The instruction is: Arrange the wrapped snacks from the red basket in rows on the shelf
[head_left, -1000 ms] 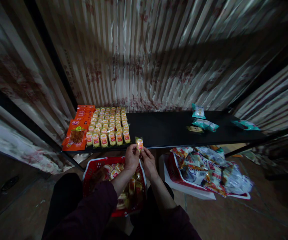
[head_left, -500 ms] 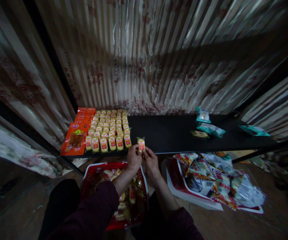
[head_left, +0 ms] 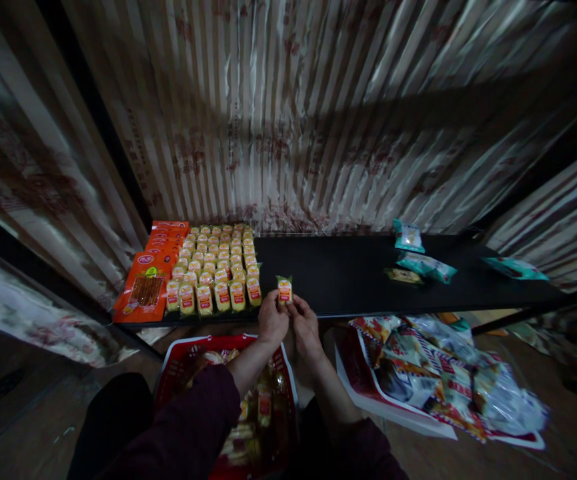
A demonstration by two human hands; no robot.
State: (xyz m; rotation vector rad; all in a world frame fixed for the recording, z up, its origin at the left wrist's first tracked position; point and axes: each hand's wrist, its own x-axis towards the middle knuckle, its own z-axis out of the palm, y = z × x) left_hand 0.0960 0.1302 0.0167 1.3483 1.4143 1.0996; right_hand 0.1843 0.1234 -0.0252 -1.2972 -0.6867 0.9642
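Observation:
A small wrapped snack cake (head_left: 285, 291) in clear yellowish film with a red and white label stands upright between my hands, over the front edge of the black shelf (head_left: 328, 273). My left hand (head_left: 273, 320) pinches its lower left side, and my right hand (head_left: 305, 327) pinches its lower right side. To the left, rows of matching wrapped cakes (head_left: 221, 267) stand close together on the shelf. Below my forearms, a red basket (head_left: 168, 367) with a white rim holds more of these cakes, partly hidden by my left arm.
Orange snack packets (head_left: 143, 287) overlap at the shelf's left end. Teal packets (head_left: 425, 265) and a small yellowish packet (head_left: 403, 275) lie toward the right. A second basket (head_left: 351, 367) full of bagged snacks (head_left: 448, 380) sits below. A striped curtain (head_left: 288, 133) hangs behind.
The view has shifted slightly, so the shelf and baskets sit a little lower in the picture. Both hands keep hold of the same snack cake in nearly the same pose.

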